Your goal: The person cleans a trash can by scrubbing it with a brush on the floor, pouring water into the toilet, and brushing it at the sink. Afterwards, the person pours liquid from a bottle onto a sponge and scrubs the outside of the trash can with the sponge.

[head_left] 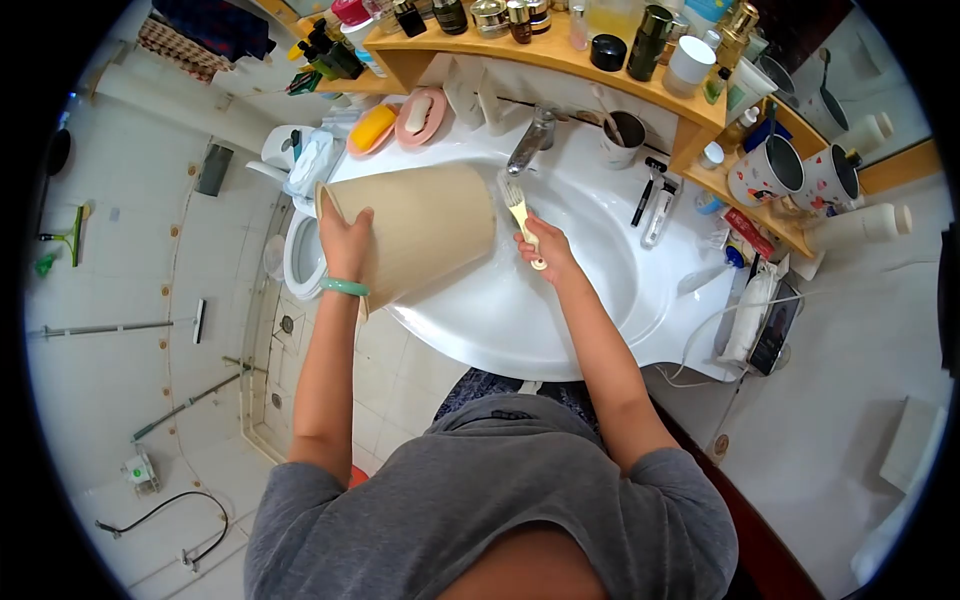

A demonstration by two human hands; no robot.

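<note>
My left hand (345,243), with a green bangle at its wrist, is closed on the rim of a beige bucket-like bin (430,225). The bin lies tilted on its side over the left part of the white washbasin (590,290). In my right hand (550,248) is a small brush (517,208) with a cream handle, gripped by the handle. Its bristle end points up toward the faucet (531,142), just below the spout. Whether water is running is hard to tell. The inside of the bin is hidden.
Behind the basin runs a wooden shelf (560,52) crowded with bottles and jars. Pink soap dishes (420,118), a toothbrush cup (623,140) and razors (655,205) stand on the counter. A toilet (303,255) is at the left; a phone (775,328) leans at the right.
</note>
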